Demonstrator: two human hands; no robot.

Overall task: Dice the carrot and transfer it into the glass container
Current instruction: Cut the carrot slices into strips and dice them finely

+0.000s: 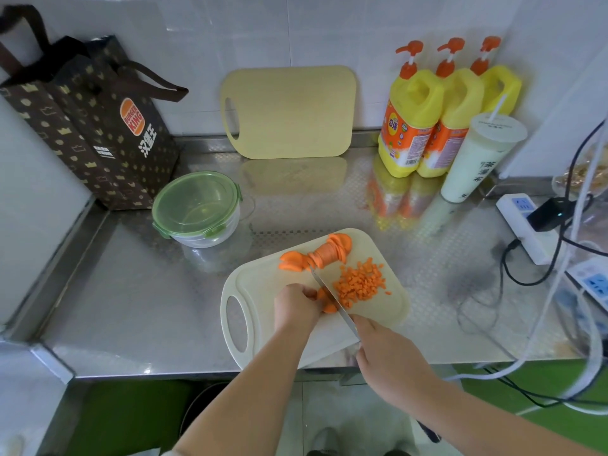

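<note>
the left hand (297, 306) clenches its fingers on carrot slices (327, 304) touching the knife (330, 296) the right hand (385, 353) grips; a slipping slice could bring the blade onto a fingertip.

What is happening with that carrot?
A person is chopping on the cutting board. The left grip pins some carrot slices while the right grip holds the knife across them. A pile of diced bits lies right of the blade, the remaining sliced carrot waits at the board's far edge, and the glass container stands lidded, no carrot inside.
</note>
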